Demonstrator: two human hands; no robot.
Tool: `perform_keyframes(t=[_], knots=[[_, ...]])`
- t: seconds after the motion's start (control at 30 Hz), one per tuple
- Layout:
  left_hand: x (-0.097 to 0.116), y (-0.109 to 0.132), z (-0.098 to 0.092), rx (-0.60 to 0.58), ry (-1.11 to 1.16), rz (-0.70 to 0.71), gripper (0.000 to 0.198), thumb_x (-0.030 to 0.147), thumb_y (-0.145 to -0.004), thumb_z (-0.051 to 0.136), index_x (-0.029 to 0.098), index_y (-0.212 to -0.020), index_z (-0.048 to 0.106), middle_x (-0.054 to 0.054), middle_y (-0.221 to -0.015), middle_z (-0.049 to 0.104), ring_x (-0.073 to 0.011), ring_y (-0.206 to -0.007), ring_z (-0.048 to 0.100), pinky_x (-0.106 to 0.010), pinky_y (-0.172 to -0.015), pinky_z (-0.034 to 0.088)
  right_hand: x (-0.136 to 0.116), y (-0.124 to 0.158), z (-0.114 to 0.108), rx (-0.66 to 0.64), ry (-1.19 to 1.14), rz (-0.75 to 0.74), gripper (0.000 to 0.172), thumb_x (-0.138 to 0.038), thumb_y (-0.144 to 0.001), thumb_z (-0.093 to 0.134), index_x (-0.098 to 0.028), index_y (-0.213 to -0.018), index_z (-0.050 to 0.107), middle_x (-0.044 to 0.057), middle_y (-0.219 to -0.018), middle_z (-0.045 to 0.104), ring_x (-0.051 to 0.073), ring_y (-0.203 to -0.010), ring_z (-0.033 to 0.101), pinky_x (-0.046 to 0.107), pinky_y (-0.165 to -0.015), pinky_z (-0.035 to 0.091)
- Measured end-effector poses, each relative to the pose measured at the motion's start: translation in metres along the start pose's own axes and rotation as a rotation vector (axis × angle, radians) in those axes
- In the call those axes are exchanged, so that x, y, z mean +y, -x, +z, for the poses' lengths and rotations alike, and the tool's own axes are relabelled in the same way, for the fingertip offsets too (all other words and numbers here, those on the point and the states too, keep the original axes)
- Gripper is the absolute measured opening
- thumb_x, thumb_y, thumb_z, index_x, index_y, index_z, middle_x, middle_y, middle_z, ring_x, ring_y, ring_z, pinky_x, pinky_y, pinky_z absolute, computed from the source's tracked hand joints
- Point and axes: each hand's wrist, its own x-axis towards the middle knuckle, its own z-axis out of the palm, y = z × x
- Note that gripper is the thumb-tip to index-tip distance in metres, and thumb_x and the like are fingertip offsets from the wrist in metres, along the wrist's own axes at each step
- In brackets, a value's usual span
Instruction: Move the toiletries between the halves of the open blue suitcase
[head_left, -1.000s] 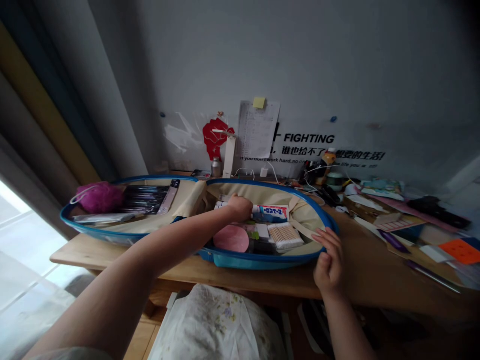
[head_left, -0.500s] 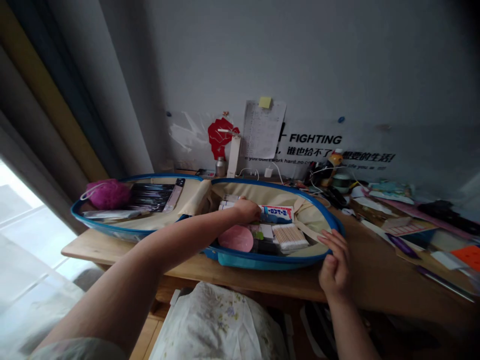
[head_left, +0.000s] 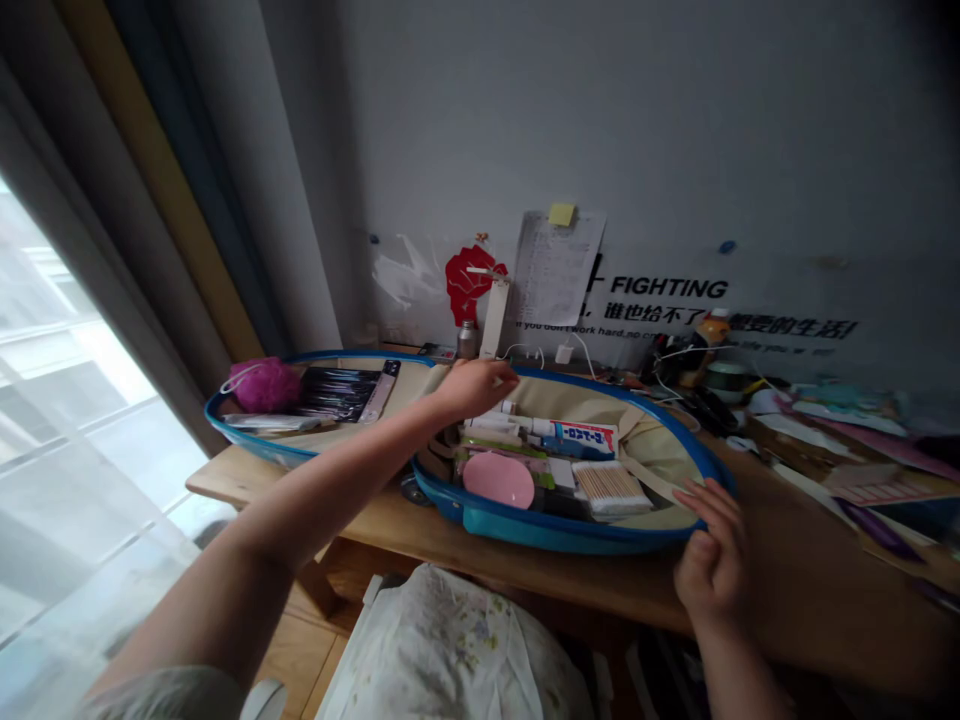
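Note:
An open suitcase (head_left: 570, 543) with a blue rim and beige lining lies across the wooden table. My left hand (head_left: 480, 388), its fingers curled together, is above the back rim near the hinge; whatever it may hold is hidden. My right hand (head_left: 716, 545) grips the right end of the rim, thumb outside and fingers over the edge. In the near half sit a pink bowl (head_left: 499, 480), a toothpaste box (head_left: 577, 438), a pack of cotton swabs (head_left: 611, 487) and white tubes (head_left: 491, 425). The other half holds a purple bath puff (head_left: 266, 385) and a dark packet (head_left: 337, 394).
Cables, a bottle (head_left: 709, 335), papers and a purple pen (head_left: 877, 528) clutter the table's right side. A white lamp (head_left: 493, 318) stands behind the suitcase against the wall. Curtains (head_left: 142, 200) and a window are on the left. My lap (head_left: 457, 650) is below the table edge.
My left hand has lifted out of the suitcase's near half and back toward the rim, uncovering the white tubes. My right hand stays on the rim. The view has turned slightly left.

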Motion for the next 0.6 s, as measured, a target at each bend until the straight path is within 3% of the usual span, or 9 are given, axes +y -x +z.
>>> perform_keyframes(t=[0.07, 0.13, 0.2, 0.3, 0.33, 0.43, 0.53, 0.6], knots=[[-0.034, 0.018, -0.012, 0.063, -0.071, -0.106, 0.034, 0.04, -0.099, 0.047, 0.029, -0.125, 0.067, -0.003, -0.127, 0.069, -0.0204, -0.114, 0.064, -0.03, -0.103, 0.042, 0.0, 0.0, 0.001, 0.012, -0.001, 0.005, 0.042, -0.043, -0.102, 0.033, -0.018, -0.11, 0.067, 0.015, -0.111, 0.068, 0.032, -0.123, 0.06, 0.057, -0.101, 0.048], [-0.076, 0.038, -0.025, 0.11, -0.19, -0.325, 0.039, 0.039, -0.097, 0.049, 0.03, -0.133, 0.061, -0.004, -0.138, 0.062, -0.0217, -0.125, 0.058, -0.029, -0.106, 0.041, 0.001, 0.0, 0.001, 0.009, -0.005, 0.016, 0.044, -0.045, -0.102, 0.033, -0.019, -0.109, 0.067, 0.014, -0.109, 0.069, 0.032, -0.121, 0.061, 0.057, -0.101, 0.048], [-0.124, 0.06, -0.039, 0.144, -0.257, -0.522, 0.053, 0.04, -0.096, 0.051, 0.018, -0.144, 0.051, -0.018, -0.148, 0.051, -0.0326, -0.131, 0.052, -0.04, -0.106, 0.042, 0.001, 0.0, 0.001, 0.004, -0.01, 0.018, 0.043, -0.045, -0.102, 0.033, -0.019, -0.109, 0.067, 0.015, -0.109, 0.069, 0.032, -0.121, 0.06, 0.058, -0.101, 0.048], [-0.187, 0.098, -0.059, 0.07, -0.412, -0.98, 0.074, 0.059, -0.091, 0.053, 0.027, -0.155, 0.033, -0.014, -0.163, 0.032, -0.0348, -0.139, 0.042, -0.042, -0.105, 0.041, 0.001, -0.001, 0.001, 0.005, -0.001, -0.005, 0.041, -0.042, -0.102, 0.033, -0.019, -0.111, 0.066, 0.016, -0.11, 0.068, 0.033, -0.121, 0.06, 0.059, -0.101, 0.048], [-0.203, 0.111, -0.064, 0.057, -0.421, -1.051, 0.076, 0.063, -0.09, 0.05, 0.026, -0.154, 0.034, -0.015, -0.163, 0.032, -0.0363, -0.137, 0.044, -0.044, -0.103, 0.042, 0.001, -0.001, 0.001, 0.006, 0.005, -0.014, 0.041, -0.041, -0.102, 0.033, -0.019, -0.112, 0.066, 0.016, -0.11, 0.068, 0.033, -0.121, 0.06, 0.059, -0.101, 0.048], [-0.233, 0.143, -0.072, 0.023, -0.432, -1.192, 0.088, 0.078, -0.083, 0.046, 0.021, -0.15, 0.042, -0.02, -0.153, 0.045, -0.0404, -0.127, 0.053, -0.047, -0.095, 0.044, 0.001, -0.001, 0.001, 0.0, 0.018, -0.029, 0.042, -0.04, -0.103, 0.031, -0.019, -0.115, 0.065, 0.017, -0.111, 0.068, 0.034, -0.123, 0.059, 0.059, -0.101, 0.048], [-0.244, 0.158, -0.072, -0.016, -0.431, -1.227, 0.095, 0.086, -0.076, 0.046, 0.02, -0.144, 0.048, -0.019, -0.144, 0.056, -0.038, -0.121, 0.059, -0.043, -0.092, 0.045, 0.001, -0.001, 0.0, -0.013, 0.033, -0.028, 0.042, -0.04, -0.103, 0.031, -0.019, -0.115, 0.065, 0.017, -0.113, 0.068, 0.033, -0.123, 0.059, 0.058, -0.101, 0.048], [-0.247, 0.159, -0.071, -0.035, -0.421, -1.217, 0.09, 0.081, -0.077, 0.05, 0.02, -0.144, 0.048, -0.017, -0.144, 0.057, -0.0348, -0.12, 0.061, -0.038, -0.089, 0.046, 0.0, -0.001, -0.001, -0.018, 0.045, -0.022, 0.043, -0.04, -0.103, 0.03, -0.019, -0.115, 0.065, 0.016, -0.113, 0.068, 0.032, -0.123, 0.059, 0.057, -0.102, 0.048]])
